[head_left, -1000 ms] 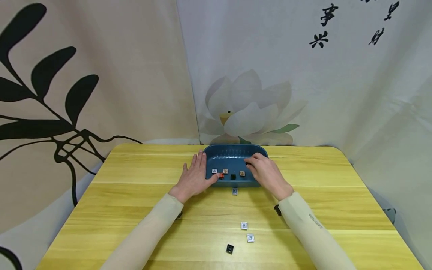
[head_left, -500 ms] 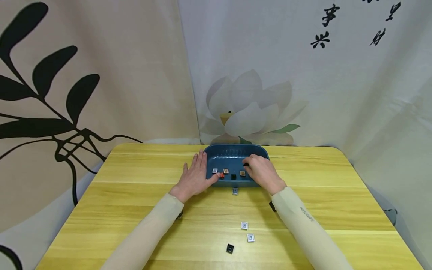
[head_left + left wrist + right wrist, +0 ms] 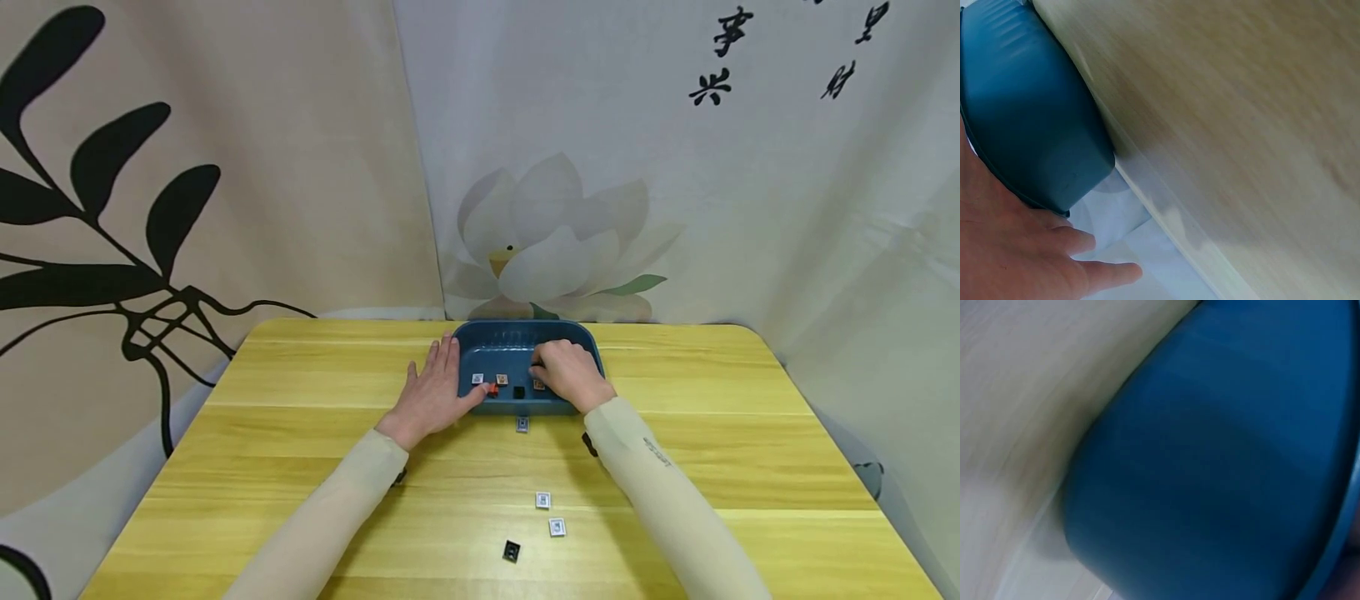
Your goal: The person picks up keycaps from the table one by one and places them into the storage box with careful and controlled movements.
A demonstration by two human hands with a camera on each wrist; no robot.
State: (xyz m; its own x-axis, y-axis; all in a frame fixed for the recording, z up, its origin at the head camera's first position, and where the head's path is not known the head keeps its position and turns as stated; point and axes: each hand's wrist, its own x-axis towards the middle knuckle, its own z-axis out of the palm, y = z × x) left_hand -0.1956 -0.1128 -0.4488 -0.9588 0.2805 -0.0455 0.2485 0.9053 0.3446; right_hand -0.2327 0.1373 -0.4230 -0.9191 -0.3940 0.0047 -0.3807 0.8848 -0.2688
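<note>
A dark blue tray (image 3: 517, 333) sits at the table's far edge. My left hand (image 3: 431, 400) rests along its left rim, fingers straight, with the thumb reaching over the near rim beside a small red piece (image 3: 492, 389). In the left wrist view, the left fingers (image 3: 1110, 275) extend past the tray's corner. My right hand (image 3: 572, 373) is inside the tray's right half, fingers curled, pinching a small dark piece mostly hidden by the fingertips. Below it lies a brown-and-white square keycap-like piece (image 3: 538, 384). The right wrist view shows mainly the tray's outer wall (image 3: 1210, 450).
In the tray also lie a white square piece (image 3: 477, 379), an orange-and-white one (image 3: 502, 380) and a black one (image 3: 519, 392). A grey-white piece (image 3: 522, 424) is just before the tray. Nearer are two white squares (image 3: 557, 527) and a black one (image 3: 512, 551). Curtains hang behind.
My right hand and forearm have shifted left within the tray, and the dark piece at its fingertips is now less visible. The left hand has stayed in place.
</note>
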